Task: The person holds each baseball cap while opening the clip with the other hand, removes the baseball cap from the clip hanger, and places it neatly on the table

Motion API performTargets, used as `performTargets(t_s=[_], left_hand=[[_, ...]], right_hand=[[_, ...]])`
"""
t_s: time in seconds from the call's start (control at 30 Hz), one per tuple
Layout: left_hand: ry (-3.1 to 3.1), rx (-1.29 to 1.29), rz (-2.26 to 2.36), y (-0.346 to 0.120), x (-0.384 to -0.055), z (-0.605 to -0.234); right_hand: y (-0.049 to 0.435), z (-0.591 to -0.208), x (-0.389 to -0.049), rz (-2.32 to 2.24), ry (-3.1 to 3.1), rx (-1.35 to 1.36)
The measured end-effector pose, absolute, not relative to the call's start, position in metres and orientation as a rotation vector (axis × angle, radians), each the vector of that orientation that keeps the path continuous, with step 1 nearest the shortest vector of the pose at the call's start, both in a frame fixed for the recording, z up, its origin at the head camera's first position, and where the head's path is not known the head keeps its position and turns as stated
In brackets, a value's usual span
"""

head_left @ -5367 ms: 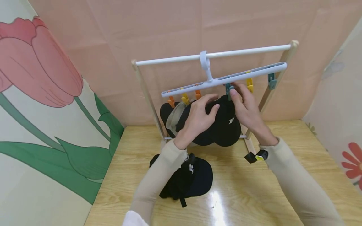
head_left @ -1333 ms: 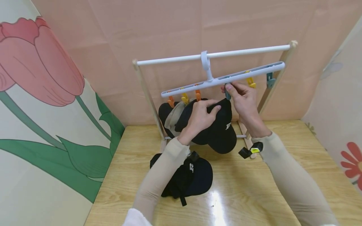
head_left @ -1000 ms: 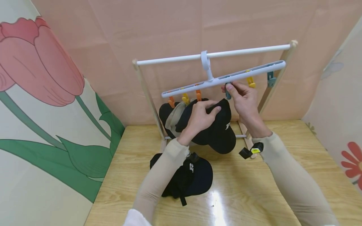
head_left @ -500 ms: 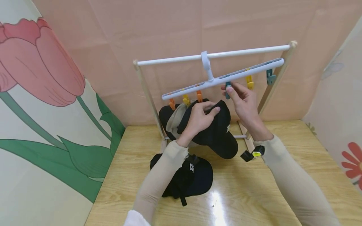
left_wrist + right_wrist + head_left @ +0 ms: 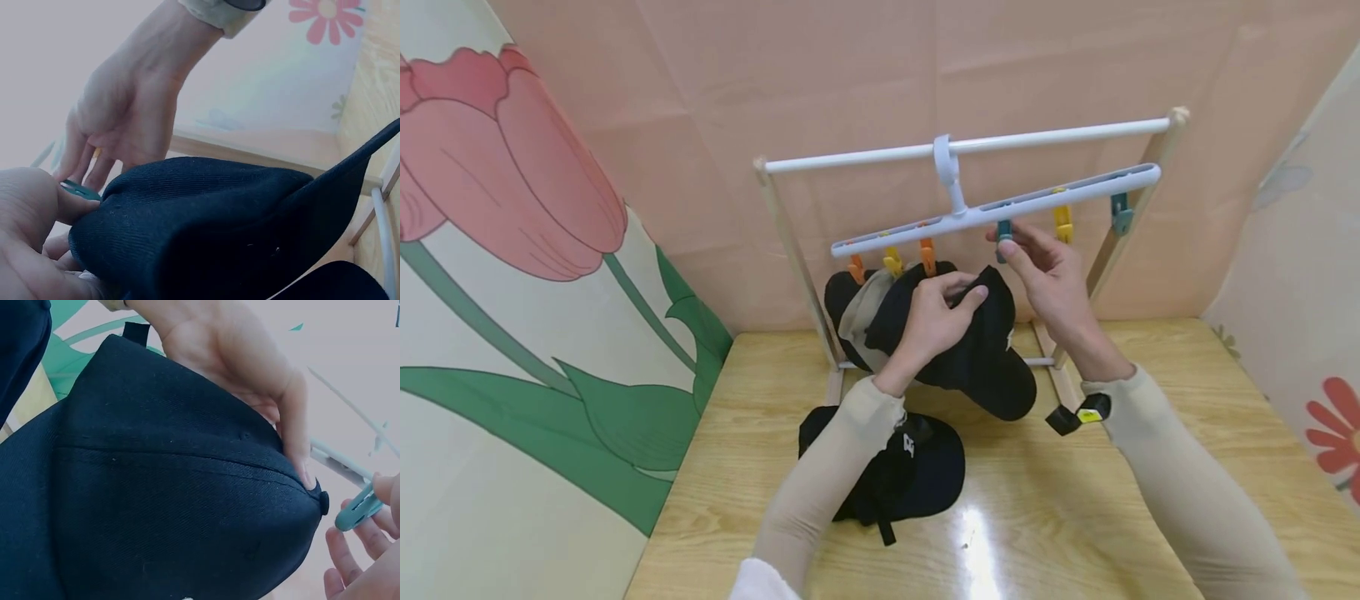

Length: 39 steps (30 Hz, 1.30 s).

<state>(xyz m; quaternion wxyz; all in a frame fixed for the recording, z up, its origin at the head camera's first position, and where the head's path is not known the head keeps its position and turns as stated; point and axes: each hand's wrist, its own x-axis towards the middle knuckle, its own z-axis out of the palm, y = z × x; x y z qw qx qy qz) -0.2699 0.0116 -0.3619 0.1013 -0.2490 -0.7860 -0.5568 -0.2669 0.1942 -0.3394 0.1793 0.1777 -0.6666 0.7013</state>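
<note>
My left hand (image 5: 936, 317) pinches a black baseball cap (image 5: 988, 358) near the top of its crown, thumb beside the top button in the right wrist view. The brim points down to the right in the head view. My right hand (image 5: 1058, 279) pinches a teal clip (image 5: 357, 509) between thumb and fingers. This clip hangs from the pale blue clip hanger (image 5: 1045, 201), just above the cap's crown; a gap shows between clip and cap in the right wrist view. Further left, a beige cap (image 5: 859, 315) and other dark caps hang under orange and yellow clips (image 5: 892, 262).
The hanger hooks over the white rail of a wooden-legged rack (image 5: 1060, 136). A yellow clip (image 5: 1063, 223) and another teal clip (image 5: 1121, 215) hang at the right end. One more black cap (image 5: 936, 475) lies on the wood-grain table (image 5: 1075, 517), partly behind my left forearm.
The cap's crown has come down and left from right under the teal clip, its brim swinging lower. My right hand stays at that clip, thumb slightly lower now, while the hanger tilts slightly.
</note>
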Motion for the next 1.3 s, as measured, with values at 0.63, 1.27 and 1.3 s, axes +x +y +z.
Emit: performTargets(t_s=[0.63, 1.27, 1.3], left_hand=[[-2.240, -0.708, -1.742, 0.024, -0.258, -0.366], [-2.168, -0.701, -1.890, 0.024, -0.242, -0.365], [-2.165, -0.703, -1.893, 0.024, -0.241, -0.365]], right_hand=[[0.221, -0.368, -0.256, 1.843, -2.011, 0.406], [0.258, -0.400, -0.232, 1.577, -2.321, 0.289], [0.260, -0.402, -0.231, 1.564, -2.327, 0.294]])
